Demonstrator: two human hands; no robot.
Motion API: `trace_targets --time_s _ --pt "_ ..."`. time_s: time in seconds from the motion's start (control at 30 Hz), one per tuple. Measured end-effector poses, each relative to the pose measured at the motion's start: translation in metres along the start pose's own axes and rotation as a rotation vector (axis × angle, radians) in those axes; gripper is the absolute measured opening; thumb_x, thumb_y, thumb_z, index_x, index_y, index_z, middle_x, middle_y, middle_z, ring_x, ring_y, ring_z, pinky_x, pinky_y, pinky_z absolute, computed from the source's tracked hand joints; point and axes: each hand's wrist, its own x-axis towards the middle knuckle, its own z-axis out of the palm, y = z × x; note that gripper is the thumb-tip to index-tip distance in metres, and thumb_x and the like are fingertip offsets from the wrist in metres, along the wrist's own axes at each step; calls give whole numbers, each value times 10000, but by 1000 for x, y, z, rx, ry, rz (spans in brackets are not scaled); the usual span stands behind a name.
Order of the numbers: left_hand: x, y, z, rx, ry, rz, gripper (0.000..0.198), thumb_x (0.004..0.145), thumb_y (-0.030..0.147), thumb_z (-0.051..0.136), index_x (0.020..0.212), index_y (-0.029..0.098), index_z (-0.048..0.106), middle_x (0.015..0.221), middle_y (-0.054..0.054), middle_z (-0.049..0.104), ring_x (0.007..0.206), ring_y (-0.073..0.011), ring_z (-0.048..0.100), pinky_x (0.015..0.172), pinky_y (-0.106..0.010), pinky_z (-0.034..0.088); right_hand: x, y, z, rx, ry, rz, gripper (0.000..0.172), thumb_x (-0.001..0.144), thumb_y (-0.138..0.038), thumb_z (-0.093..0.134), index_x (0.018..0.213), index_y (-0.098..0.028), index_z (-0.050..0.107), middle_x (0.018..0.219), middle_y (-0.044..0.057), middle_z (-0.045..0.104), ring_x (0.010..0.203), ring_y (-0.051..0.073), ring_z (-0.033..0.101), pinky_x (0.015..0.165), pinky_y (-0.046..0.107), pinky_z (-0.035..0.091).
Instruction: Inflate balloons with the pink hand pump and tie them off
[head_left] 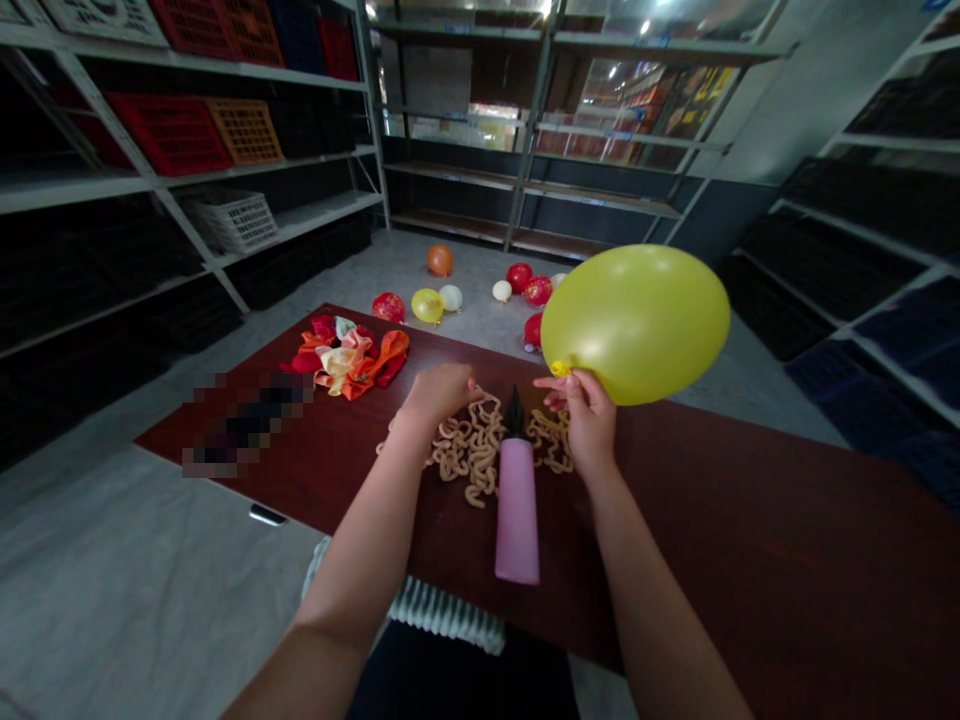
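Observation:
My right hand [594,425] pinches the tied neck of a large inflated yellow balloon [637,320], which leans up and to the right. Over a heap of tan curly cords [461,450] is my left hand [442,390], its fingers closed at the heap's top edge and seemingly on one cord; the fingertips are partly hidden. A pink balloon pump [517,515] with a black nozzle lies between my forearms, nozzle pointing away from me. More tan cords [551,440] are right of the nozzle, beside my right hand.
Uninflated balloons [349,355] are piled at the table's [750,540] far left. A blurred-out item [251,425] lies near them. Several inflated balloons, including an orange one [440,260], rest on the floor beyond. Shelves with crates [169,130] line the room.

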Motion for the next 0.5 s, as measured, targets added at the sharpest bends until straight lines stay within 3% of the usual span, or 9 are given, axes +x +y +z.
trace_targets --time_s 0.13,0.3,0.4,0.5 --pt "-1 -5 9 -30 -86 72 105 831 307 702 893 222 710 973 -46 721 897 -232 659 693 -271 440 -1 -2 3 33 28 30 314 911 -522 524 861 -214 560 842 51 768 573 125 639 554 251 474" --pt "4 -5 11 -122 -50 155 56 839 241 656 848 205 698 939 -52 695 887 -219 631 736 -278 445 -4 -8 6 24 12 29 315 915 -521 524 877 -214 590 878 56 775 605 131 660 588 265 492" --pt "9 5 5 -497 106 214 138 868 318 652 865 181 668 901 -43 673 840 -183 607 776 -274 454 -4 -10 6 21 22 22 323 921 -523 515 893 -212 602 894 58 777 606 128 659 593 264 494" --pt "12 20 2 -1148 236 173 208 869 373 651 884 170 604 825 -21 637 774 -147 599 771 -265 479 -4 -9 6 23 26 25 314 923 -515 515 901 -213 602 891 56 778 600 128 659 581 260 489"
